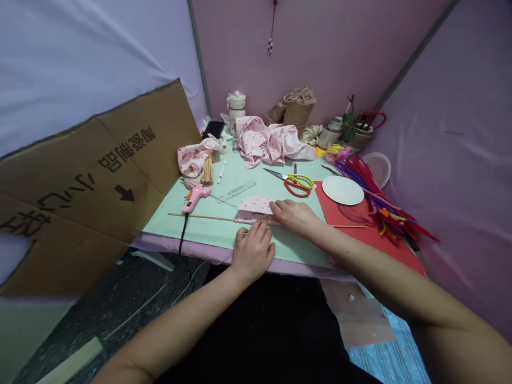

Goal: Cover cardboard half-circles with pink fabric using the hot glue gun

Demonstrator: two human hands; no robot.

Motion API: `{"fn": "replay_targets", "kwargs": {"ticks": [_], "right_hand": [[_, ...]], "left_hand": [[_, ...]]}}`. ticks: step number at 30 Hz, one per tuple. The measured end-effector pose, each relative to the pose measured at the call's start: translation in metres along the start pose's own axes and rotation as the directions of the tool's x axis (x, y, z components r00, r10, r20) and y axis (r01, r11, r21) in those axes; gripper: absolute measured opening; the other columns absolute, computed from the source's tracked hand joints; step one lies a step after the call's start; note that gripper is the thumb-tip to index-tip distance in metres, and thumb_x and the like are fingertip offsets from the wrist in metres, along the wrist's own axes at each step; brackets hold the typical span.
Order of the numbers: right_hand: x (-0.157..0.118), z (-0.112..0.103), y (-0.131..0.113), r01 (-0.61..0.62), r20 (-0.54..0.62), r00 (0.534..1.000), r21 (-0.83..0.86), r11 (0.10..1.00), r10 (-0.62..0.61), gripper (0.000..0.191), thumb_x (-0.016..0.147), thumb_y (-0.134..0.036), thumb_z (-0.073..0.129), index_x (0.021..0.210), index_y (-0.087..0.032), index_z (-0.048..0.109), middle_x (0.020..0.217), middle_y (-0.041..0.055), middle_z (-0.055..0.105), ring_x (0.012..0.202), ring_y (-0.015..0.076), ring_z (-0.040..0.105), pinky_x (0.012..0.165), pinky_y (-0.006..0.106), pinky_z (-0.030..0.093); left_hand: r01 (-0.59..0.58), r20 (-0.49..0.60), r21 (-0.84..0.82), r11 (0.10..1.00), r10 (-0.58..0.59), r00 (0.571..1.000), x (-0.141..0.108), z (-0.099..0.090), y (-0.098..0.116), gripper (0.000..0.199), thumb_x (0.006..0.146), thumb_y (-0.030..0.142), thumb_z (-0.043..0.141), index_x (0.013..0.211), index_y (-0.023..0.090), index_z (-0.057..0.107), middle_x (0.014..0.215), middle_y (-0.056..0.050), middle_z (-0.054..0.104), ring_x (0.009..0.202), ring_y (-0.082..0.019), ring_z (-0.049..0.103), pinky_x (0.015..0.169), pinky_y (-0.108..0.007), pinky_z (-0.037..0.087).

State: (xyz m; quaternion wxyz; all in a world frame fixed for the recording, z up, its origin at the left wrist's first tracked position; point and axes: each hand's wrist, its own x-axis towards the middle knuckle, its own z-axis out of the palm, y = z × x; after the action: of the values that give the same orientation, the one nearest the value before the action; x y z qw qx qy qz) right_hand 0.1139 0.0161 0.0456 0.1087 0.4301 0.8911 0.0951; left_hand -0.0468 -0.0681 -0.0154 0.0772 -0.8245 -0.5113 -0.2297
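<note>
A half-round piece of pink spotted fabric lies folded over at the front of the table, with a thin wooden stick running along its lower edge. My right hand pinches the fabric at its right end. Just below, my left hand rests with spread fingers, its fingertips pressing on the fabric's lower edge at the stick. What lies beneath both sets of fingertips is hidden. To the left is a pink glue gun, and a clear ruler lies behind the fabric.
Scissors with red and yellow handles lie behind my right hand. A white disc sits on red sheets, beside bundled pipe cleaners. Crumpled spotted cloth and a white bottle stand farther back. Cardboard leans at left.
</note>
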Motion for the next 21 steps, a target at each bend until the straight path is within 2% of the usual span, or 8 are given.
{"fn": "replay_targets", "kwargs": {"ticks": [9,15,21], "right_hand": [[0.0033,-0.0002,0.0007,-0.011,-0.012,1.000,0.019,1.000,0.011,0.029,0.097,-0.017,0.037,0.120,-0.010,0.053,0.108,0.0199,0.067,0.096,0.0282,0.066,0.067,0.032,0.049],[0.0053,-0.0031,0.0017,-0.015,0.020,1.000,0.024,1.000,0.014,0.029,0.097,-0.015,0.036,0.119,-0.010,0.054,0.109,0.0192,0.068,0.096,0.0284,0.067,0.066,0.033,0.050],[0.0066,-0.0027,0.0037,-0.018,0.008,1.000,0.048,0.999,0.018,0.028,0.098,-0.020,0.037,0.119,-0.010,0.054,0.109,0.0186,0.069,0.097,0.0275,0.067,0.067,0.031,0.049]], "left_hand": [[0.003,0.014,0.001,1.000,-0.003,1.000,-0.0008,0.0007,0.0003,0.032,0.093,0.030,0.048,0.118,0.018,0.065,0.140,-0.010,0.058,0.128,-0.025,0.052,0.093,-0.044,0.038],[0.000,0.008,-0.004,1.000,0.000,1.000,-0.0011,0.0014,0.0000,0.033,0.093,0.030,0.047,0.119,0.017,0.064,0.141,-0.010,0.057,0.130,-0.024,0.050,0.093,-0.044,0.038],[-0.003,0.009,-0.003,1.000,0.003,1.000,-0.0019,0.0012,0.0000,0.033,0.093,0.030,0.046,0.119,0.017,0.063,0.142,-0.011,0.056,0.130,-0.024,0.050,0.093,-0.044,0.038]]}}
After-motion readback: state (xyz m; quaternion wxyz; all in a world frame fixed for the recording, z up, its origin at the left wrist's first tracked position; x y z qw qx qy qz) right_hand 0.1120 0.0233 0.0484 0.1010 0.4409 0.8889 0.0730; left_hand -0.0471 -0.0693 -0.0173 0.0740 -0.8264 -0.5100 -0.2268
